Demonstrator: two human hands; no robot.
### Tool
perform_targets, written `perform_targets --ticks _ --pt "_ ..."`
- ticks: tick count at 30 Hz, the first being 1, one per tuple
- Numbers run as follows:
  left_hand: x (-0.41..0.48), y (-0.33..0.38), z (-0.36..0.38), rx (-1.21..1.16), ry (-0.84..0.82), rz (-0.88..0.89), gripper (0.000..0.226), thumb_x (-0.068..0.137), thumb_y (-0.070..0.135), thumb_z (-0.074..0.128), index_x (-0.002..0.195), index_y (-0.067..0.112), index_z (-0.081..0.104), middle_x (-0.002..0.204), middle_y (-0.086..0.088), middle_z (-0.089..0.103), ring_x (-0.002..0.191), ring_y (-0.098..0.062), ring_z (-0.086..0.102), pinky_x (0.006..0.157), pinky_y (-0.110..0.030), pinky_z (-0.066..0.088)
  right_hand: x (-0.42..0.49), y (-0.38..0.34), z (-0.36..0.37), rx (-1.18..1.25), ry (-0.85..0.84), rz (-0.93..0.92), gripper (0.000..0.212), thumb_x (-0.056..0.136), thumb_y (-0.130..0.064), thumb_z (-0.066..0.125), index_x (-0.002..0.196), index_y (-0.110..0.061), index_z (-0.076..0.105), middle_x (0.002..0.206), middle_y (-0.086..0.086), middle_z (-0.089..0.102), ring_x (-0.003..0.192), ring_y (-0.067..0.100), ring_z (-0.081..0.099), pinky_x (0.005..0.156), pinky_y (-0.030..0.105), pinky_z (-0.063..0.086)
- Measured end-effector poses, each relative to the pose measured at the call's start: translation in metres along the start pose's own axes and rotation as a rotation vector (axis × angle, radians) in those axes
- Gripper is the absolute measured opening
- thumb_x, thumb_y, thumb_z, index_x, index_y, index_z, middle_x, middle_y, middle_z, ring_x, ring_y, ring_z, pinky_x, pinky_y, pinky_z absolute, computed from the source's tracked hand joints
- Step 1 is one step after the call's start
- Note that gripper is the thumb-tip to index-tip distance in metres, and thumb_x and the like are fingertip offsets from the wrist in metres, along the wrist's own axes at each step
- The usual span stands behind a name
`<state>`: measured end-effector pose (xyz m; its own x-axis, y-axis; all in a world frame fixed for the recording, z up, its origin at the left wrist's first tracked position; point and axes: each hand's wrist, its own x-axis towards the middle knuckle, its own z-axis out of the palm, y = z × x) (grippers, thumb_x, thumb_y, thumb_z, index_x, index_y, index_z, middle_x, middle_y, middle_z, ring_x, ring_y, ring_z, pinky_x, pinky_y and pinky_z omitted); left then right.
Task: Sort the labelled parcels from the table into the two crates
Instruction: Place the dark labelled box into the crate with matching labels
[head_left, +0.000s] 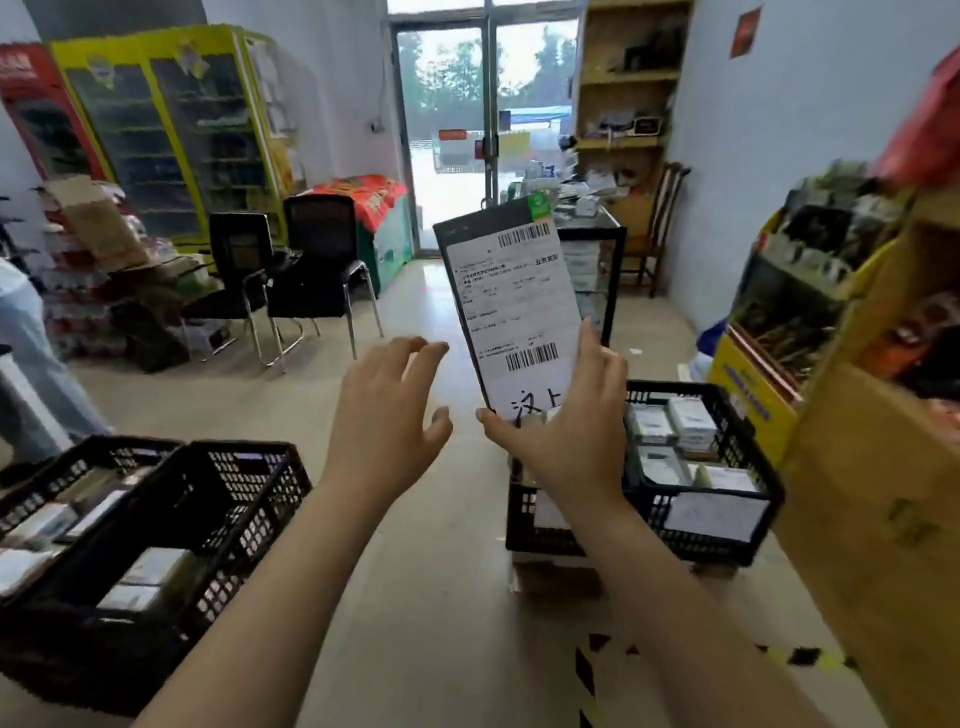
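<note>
A labelled parcel (514, 312) is held upright, gripped at its lower end by the right hand (566, 436), above the left edge of the right crate (675, 388); the left hand (384, 415) is spread loose beside it, nothing grasped.

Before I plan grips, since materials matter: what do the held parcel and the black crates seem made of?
Parcel: dark, flat, stiff-looking, perhaps card or plastic, under a matte white paper label. Left crate and right crate: black moulded plastic, by their lattice walls.
</note>
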<state>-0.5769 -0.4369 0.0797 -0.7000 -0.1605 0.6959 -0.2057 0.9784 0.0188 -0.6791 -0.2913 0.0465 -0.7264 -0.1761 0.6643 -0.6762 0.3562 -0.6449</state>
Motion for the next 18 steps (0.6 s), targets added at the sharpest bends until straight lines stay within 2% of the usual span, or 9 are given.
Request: perform_targets --ticks 13,18 --pt "0.126 0.092 0.163 -0.237 -0.062 0.191 0.063 0.066 0.018 0.084 0.123 0.007 0.059 0.119 -0.013 0.061 0.107 -0.033 0.057 0.090 -0.044 0.046 0.092 0.157 -0.032 -0.248 0.090 0.196 0.130 0.059 -0.059 0.085 0.156 -0.018 0.010 0.138 0.001 0.029 0.124 0.012 0.030 0.080 0.019 0.037" --pt "0.194 0.109 0.232 -0.324 -0.080 0.239 0.062 0.070 0.020 0.080 0.128 0.013 0.056 0.125 -0.008 0.058 0.114 -0.031 0.053 0.098 -0.043 0.042 0.149 0.210 -0.020 -0.315 0.117 0.236 0.128 0.060 -0.058 0.085 0.155 -0.019 0.009 0.141 0.002 0.029 0.131 0.019 0.032 0.089 0.027 0.044"
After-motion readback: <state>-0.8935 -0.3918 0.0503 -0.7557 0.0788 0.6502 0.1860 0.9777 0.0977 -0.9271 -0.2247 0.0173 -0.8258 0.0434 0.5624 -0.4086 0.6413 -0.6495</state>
